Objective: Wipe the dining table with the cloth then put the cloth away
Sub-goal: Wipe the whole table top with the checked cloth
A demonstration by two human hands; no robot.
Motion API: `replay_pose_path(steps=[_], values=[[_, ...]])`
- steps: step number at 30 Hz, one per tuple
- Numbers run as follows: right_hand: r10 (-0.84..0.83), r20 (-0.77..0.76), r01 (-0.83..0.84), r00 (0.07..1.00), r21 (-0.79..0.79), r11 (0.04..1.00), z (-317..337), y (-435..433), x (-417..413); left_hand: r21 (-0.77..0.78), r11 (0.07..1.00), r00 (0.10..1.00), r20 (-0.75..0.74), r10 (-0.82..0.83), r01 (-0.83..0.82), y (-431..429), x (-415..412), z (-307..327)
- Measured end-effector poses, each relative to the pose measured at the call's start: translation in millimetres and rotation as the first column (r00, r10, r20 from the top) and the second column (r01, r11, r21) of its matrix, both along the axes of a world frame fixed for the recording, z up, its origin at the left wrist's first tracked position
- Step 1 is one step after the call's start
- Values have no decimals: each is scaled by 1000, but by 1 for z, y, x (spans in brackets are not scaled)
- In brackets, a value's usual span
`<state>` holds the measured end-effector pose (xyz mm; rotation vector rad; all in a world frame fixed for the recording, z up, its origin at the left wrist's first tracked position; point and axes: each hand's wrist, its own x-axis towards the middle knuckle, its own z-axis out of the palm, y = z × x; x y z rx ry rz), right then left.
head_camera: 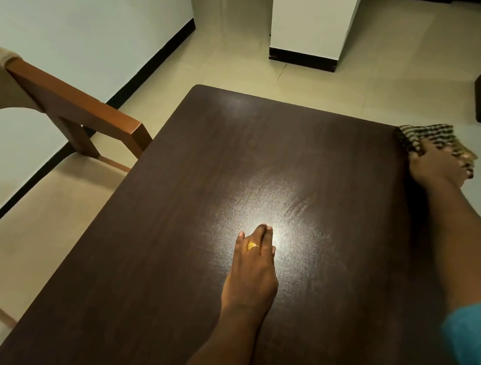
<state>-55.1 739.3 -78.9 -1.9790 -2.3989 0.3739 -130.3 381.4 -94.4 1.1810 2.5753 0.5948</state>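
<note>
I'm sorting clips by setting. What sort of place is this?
Most likely a home dining area: a dark wooden dining table, an upholstered wooden armchair drawn up beside it, and a pale tiled floor with plain walls. The right hand presses a checked cloth at the table's far corner.

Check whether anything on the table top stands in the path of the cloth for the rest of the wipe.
Only the left hand, resting flat near the middle of the dining table. The right hand presses the checked cloth at the far right corner. Nothing else lies on the visible top.
</note>
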Motion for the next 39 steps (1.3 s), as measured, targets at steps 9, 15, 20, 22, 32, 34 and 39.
replay_pose_path(steps=[9,15,20,22,32,34,39], values=[[109,-27,-110,994,-26,994,2,-42,-65,-68,997,993,-118,-28,20,0,1,11],[404,-15,-404,915,-81,911,4,-80,-146,-78,997,994,-106,-9,0,-2,1,1],[629,-33,-629,777,-84,773,4,-125,-180,10,1000,999,-45,16,-15,3,1,2],[702,-64,-704,710,-79,705,4,-147,-180,39,999,999,-34,21,-20,3,2,5],[453,-115,-458,884,-23,889,9,-103,-86,35,999,999,-2,33,-33,3,3,7],[318,-73,-321,945,-33,947,9,-80,-54,36,999,999,1,41,-41,3,2,5],[40,26,-37,999,-86,996,11,-54,18,22,999,999,4,39,-39,1,3,2]])
